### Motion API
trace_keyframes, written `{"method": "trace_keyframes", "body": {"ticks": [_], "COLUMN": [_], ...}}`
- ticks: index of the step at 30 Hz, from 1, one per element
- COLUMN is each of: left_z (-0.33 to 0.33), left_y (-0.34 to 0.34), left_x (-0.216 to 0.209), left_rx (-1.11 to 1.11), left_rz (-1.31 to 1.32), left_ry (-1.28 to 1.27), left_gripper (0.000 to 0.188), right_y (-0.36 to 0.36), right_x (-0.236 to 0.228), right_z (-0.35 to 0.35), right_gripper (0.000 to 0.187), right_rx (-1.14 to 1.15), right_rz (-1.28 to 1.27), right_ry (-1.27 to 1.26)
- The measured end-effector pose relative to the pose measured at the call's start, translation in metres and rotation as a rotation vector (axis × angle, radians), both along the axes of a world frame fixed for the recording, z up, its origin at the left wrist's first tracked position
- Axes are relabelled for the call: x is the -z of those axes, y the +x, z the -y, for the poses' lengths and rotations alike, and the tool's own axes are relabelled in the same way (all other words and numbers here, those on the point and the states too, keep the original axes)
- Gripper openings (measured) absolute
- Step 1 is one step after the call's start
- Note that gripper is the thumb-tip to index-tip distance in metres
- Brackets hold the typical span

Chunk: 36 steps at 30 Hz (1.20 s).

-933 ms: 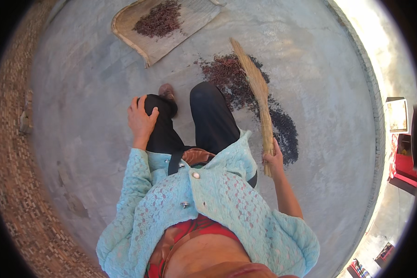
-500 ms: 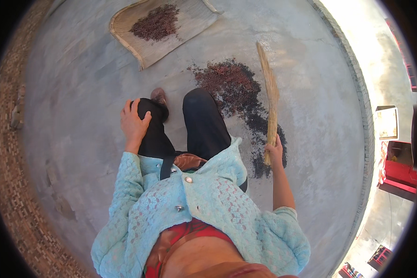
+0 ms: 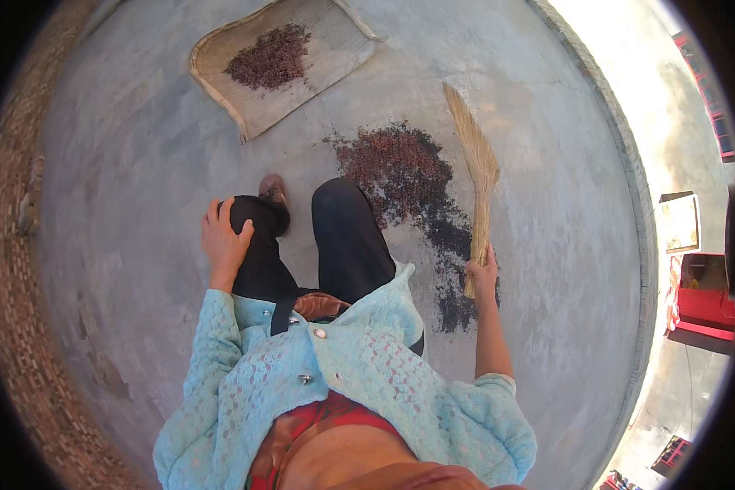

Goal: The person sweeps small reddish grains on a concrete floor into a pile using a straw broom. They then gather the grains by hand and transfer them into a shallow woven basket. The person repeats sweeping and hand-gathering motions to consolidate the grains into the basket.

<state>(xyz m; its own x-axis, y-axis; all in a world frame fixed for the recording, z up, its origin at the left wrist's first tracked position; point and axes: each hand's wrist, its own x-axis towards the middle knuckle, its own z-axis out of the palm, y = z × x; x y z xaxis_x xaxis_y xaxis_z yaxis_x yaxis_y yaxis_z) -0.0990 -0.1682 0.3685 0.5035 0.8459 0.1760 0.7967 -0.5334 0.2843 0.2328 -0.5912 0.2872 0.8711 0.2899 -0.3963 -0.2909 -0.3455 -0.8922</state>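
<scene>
My right hand (image 3: 483, 276) is wrapped round the lower end of a straw hand broom (image 3: 475, 155). The broom's fanned bristles point away from me, along the right side of a heap of dark reddish and black grains (image 3: 400, 171). A blacker trail of those grains runs back from the heap to beside my right hand. My left hand (image 3: 224, 238) rests on my left knee with its fingers apart, holding nothing.
A woven winnowing tray (image 3: 335, 61) with a rim lies at the far left of the heap, bearing a pile of reddish grains (image 3: 269, 57). A brick wall (image 3: 16, 310) bounds the left. On the right runs a raised edge (image 3: 629, 163), with red furniture (image 3: 705, 306) beyond it.
The broom has turned so that its bristles show as a wider fan, still in my right hand. My left hand stays on the knee, and the whole view has shifted slightly.
</scene>
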Motion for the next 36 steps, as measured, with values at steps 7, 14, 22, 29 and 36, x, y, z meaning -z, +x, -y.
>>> {"method": "trace_keyframes", "body": {"ticks": [7,14,22,29,36], "left_z": [0.000,0.004,0.007,0.005,0.007], "left_y": [0.000,0.004,0.002,0.002,0.001], "left_x": [-0.004,-0.011,-0.011,-0.004,-0.007], "left_rx": [-0.017,-0.012,0.001,-0.004,-0.006], "left_rz": [-0.010,0.000,-0.018,-0.013,0.035], "left_ry": [-0.005,-0.014,-0.017,-0.007,-0.020], "left_gripper": [0.057,0.056,0.054,0.057,0.058], "right_y": [0.112,0.080,-0.045,-0.051,-0.059], "right_x": [0.068,0.088,0.002,0.033,0.022], "right_z": [-0.020,-0.027,-0.002,0.023,0.003], "right_gripper": [0.058,0.054,0.088,0.078,0.085], "right_rx": [0.077,-0.041,0.014,0.034,0.055], "right_rz": [0.138,-0.053,-0.179,-0.073,0.024], "right_ry": [-0.096,0.000,0.111,0.061,0.044]}}
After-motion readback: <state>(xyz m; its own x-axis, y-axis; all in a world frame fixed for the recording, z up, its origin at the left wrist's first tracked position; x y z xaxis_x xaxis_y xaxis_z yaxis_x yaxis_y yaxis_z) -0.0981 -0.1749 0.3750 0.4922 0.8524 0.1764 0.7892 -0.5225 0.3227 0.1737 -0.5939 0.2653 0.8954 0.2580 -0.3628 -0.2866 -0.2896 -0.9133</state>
